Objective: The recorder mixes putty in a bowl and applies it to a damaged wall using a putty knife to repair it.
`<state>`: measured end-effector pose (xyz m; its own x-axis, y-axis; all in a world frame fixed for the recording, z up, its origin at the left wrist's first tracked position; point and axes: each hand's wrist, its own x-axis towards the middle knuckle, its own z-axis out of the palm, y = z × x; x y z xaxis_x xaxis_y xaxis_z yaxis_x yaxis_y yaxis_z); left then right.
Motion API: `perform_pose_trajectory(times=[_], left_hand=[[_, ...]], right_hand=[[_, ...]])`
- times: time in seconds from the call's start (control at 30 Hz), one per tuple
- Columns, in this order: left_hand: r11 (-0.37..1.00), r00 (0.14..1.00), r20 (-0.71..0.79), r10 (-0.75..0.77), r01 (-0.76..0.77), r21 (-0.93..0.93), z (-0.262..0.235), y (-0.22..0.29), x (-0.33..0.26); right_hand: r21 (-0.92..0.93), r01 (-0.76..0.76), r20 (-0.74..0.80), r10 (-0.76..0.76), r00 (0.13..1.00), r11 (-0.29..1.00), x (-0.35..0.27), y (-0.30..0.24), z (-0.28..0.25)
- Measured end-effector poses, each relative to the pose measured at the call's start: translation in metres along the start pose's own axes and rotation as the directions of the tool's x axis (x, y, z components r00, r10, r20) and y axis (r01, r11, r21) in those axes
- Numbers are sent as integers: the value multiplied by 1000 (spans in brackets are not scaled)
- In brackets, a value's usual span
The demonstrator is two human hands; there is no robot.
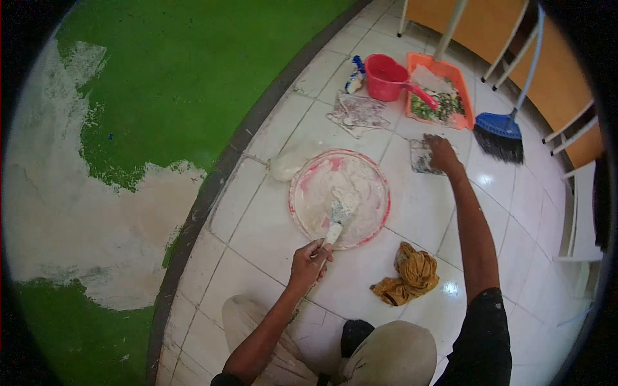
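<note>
We kneel or squat on a white tiled floor (pixel 264 238), with a green surface (pixel 193 71) bearing a broad, ragged whitish patch (pixel 71 225) to our left. At the upper right, a blue broom (pixel 499 127) stands with its dark bristles down, just beside an orange dustpan (pixel 463 96) holding green and pale debris. Before us lies the round tray (pixel 315 170), pink-red at its rim and smeared inside with whitish paste. Beyond it, the red dipper (pixel 383 88) has its handle over the dustpan's edge; nearer us, right of the tray, sits a crumpled brown rag (pixel 415 273). A smeared plastic sheet (pixel 360 112) lies below the dipper. Our right hand (pixel 444 154) reaches down onto a flat grey-white plate (pixel 421 157) on the floor; we cannot tell whether its fingers grip it. Our left hand (pixel 309 264) grasps the scraper (pixel 334 232) by its handle, the paste-laden blade over the tray. A small blue-and-white packet (pixel 354 75) lies beside the dipper.
</note>
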<state>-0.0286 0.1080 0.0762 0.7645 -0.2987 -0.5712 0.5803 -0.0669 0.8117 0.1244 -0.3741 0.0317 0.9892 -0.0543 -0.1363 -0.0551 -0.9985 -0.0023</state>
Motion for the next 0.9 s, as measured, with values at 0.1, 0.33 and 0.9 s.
perform_pose_trajectory(times=[0.1, 0.33, 0.9], left_hand=[[1000, 1000, -28, -13, 13, 14, -17, 9, -4], [1000, 999, -44, -30, 29, -3, -35, 29, -19], [994, 985, -157, 77, -88, -63, -39, 78, -62]], right_hand=[[-39, 18, 135, -12, 991, 999, 8, -5, 9], [3, -11, 153, 10, 988, 1000, -13, -3, 0], [956, -113, -40, 499, 866, 273, -83, -34, -99]])
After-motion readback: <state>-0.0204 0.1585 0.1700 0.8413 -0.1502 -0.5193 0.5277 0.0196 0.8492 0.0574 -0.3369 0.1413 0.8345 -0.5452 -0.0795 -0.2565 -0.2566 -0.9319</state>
